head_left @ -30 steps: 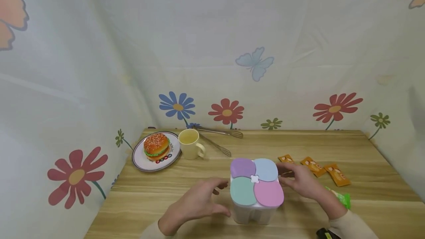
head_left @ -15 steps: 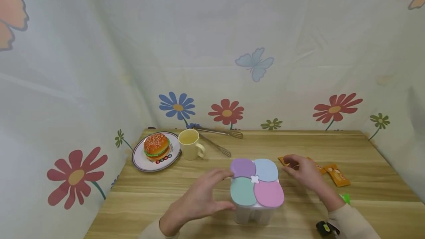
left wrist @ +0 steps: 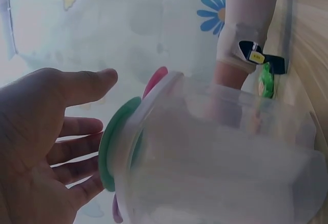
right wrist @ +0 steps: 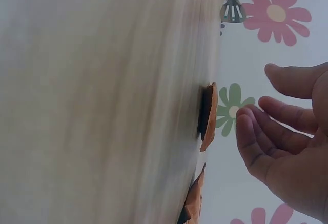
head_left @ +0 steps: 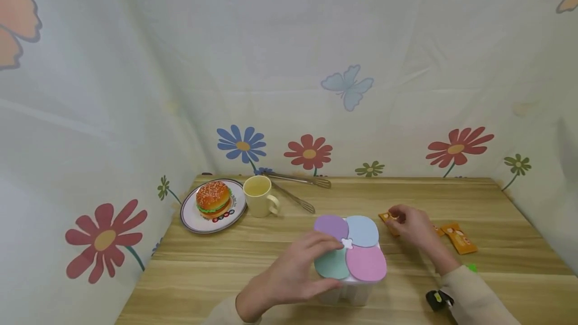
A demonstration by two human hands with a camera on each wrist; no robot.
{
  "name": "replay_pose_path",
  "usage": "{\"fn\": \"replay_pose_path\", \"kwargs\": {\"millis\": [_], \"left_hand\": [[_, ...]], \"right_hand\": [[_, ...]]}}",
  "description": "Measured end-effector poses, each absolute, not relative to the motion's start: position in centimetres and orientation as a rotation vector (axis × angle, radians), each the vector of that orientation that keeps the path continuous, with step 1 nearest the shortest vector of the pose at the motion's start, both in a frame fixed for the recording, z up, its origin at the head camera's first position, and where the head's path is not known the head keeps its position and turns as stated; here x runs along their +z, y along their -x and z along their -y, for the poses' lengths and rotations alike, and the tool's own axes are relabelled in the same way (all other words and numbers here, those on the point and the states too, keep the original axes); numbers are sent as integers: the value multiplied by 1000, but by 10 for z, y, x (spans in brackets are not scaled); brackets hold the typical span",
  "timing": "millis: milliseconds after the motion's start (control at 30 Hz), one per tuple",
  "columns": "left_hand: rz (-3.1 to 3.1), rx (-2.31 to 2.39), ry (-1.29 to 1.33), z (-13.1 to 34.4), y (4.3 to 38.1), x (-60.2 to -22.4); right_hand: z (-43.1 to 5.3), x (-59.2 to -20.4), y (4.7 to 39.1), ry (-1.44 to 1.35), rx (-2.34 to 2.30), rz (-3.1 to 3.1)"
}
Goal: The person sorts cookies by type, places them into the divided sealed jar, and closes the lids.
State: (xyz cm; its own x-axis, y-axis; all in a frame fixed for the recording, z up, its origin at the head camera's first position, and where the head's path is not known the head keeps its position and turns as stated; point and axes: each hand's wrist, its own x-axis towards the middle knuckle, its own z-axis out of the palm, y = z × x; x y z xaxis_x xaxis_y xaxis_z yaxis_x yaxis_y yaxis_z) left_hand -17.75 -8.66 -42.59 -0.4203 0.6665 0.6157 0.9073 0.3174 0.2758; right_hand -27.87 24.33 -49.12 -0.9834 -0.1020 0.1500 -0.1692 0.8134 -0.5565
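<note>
A clear plastic box (head_left: 347,294) stands at the front of the table, its lid made of purple, blue, green (left wrist: 115,142) and pink flaps (head_left: 367,264). Over the green flap is my left hand (head_left: 295,271), fingers and thumb spread and nothing held; whether a fingertip touches the lid I cannot tell. My right hand (head_left: 414,225) hovers by the leftmost orange snack packet (head_left: 387,219). In the right wrist view the bent fingers of that hand (right wrist: 287,137) stand apart from the packet (right wrist: 208,116), and the thumb is separate from them.
More orange packets (head_left: 459,238) lie to the right, one mostly hidden behind my right hand. A green packet (left wrist: 266,80) and a small black object (head_left: 434,300) are near my right sleeve. Further back are a mug (head_left: 258,197), whisks (head_left: 293,197) and a burger (head_left: 213,197) on a plate (head_left: 194,222).
My left hand has moved right, from beside the box to over its lid. My right hand has left the box's right side and moved over towards the leftmost orange packet.
</note>
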Motion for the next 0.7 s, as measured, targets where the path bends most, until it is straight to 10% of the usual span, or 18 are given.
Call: {"fn": "replay_pose_path", "kwargs": {"millis": [700], "left_hand": [[2183, -422, 1600, 40, 171, -409]], "right_hand": [[-251, -493, 295, -215, 694, 3010]]}}
